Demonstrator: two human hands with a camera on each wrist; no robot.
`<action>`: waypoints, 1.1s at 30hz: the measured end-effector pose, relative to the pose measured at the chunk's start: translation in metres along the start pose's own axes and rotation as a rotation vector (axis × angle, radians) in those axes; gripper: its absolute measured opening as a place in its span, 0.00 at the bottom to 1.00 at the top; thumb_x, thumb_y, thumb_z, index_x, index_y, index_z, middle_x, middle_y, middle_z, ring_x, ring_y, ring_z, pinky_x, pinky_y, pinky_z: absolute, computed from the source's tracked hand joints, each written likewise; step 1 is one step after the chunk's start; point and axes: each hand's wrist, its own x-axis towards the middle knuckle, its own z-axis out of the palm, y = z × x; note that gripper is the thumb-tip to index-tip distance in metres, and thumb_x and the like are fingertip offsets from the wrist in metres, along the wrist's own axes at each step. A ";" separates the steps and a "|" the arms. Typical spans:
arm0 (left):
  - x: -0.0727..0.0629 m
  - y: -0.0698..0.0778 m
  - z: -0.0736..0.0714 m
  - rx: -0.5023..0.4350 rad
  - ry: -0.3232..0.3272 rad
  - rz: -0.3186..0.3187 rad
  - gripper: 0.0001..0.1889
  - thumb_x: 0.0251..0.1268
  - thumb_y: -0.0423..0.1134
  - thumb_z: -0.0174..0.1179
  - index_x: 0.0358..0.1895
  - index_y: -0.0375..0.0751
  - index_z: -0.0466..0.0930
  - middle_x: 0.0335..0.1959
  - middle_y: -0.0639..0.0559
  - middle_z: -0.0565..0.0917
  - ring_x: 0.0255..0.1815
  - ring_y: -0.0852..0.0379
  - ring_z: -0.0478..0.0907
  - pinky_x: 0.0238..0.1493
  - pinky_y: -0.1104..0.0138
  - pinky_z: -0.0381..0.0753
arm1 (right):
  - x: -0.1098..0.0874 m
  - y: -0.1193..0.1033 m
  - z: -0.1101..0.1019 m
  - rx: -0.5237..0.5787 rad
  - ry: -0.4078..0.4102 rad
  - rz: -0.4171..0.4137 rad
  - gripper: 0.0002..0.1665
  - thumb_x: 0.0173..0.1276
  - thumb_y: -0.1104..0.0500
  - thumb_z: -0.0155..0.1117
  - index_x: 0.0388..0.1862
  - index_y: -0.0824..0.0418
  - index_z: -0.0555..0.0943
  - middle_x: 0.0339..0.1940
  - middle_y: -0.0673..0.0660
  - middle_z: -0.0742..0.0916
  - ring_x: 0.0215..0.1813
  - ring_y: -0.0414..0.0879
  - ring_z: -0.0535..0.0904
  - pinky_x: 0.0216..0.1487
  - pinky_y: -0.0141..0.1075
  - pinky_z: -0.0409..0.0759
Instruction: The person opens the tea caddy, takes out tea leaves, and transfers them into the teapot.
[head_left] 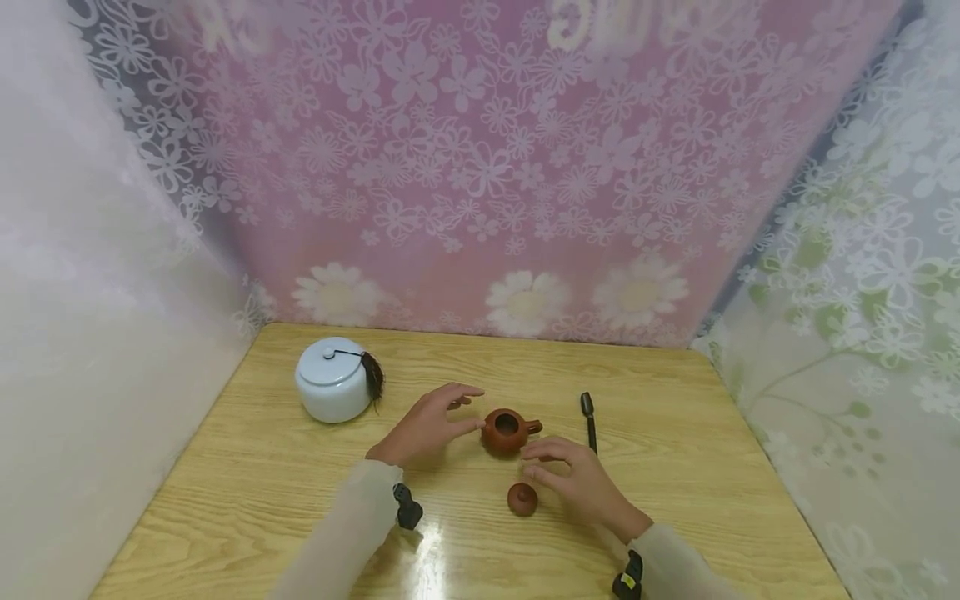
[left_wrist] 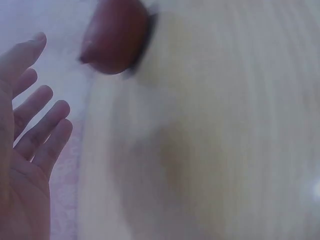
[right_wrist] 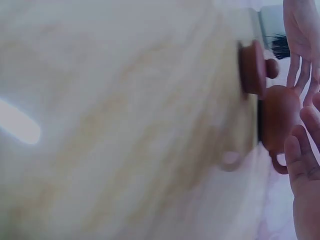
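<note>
I see the teapot (head_left: 495, 440) on the table (head_left: 247, 500) between the left hand (head_left: 429, 427) and right hand (head_left: 576, 479), its handle (head_left: 535, 427) pointing right. Both hands are empty: the left spread wide just beside the spout (left_wrist: 87, 58), the right loosely curved near the lid (head_left: 522, 500).

"What's lost of the black tool (head_left: 588, 407)?"
"Its near end, behind the right hand (head_left: 581, 483)."
"And the teapot (head_left: 501, 442)?"
"Blurred and cut off in the left wrist view; the head view leaves its dark inside unreadable."
"The far lettering (head_left: 618, 33)?"
"Cut off and too faint to read."
</note>
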 end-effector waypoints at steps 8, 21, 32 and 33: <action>0.002 0.009 -0.039 0.080 0.089 -0.015 0.28 0.77 0.60 0.68 0.76 0.71 0.76 0.76 0.64 0.78 0.78 0.47 0.76 0.76 0.43 0.78 | 0.016 -0.013 -0.007 0.031 0.030 0.000 0.18 0.78 0.55 0.74 0.63 0.54 0.90 0.60 0.47 0.91 0.61 0.45 0.88 0.61 0.55 0.89; -0.015 0.014 -0.118 0.198 0.216 -0.005 0.28 0.85 0.59 0.59 0.80 0.60 0.74 0.83 0.50 0.71 0.83 0.41 0.68 0.76 0.35 0.73 | 0.051 -0.028 -0.012 0.085 0.059 -0.002 0.22 0.79 0.52 0.73 0.70 0.49 0.85 0.66 0.55 0.89 0.63 0.59 0.86 0.63 0.57 0.87; -0.042 -0.013 -0.178 0.267 0.312 -0.052 0.27 0.88 0.54 0.56 0.80 0.49 0.74 0.83 0.41 0.71 0.86 0.35 0.61 0.81 0.31 0.63 | 0.074 -0.034 -0.013 0.119 0.056 -0.022 0.25 0.80 0.52 0.72 0.73 0.43 0.82 0.71 0.52 0.86 0.69 0.49 0.84 0.72 0.57 0.83; -0.045 -0.017 -0.181 0.268 0.314 -0.065 0.27 0.88 0.55 0.55 0.80 0.48 0.74 0.83 0.40 0.70 0.86 0.34 0.61 0.81 0.30 0.62 | 0.074 -0.033 -0.012 0.124 0.055 -0.021 0.26 0.80 0.52 0.72 0.74 0.44 0.82 0.71 0.52 0.86 0.69 0.50 0.83 0.72 0.56 0.83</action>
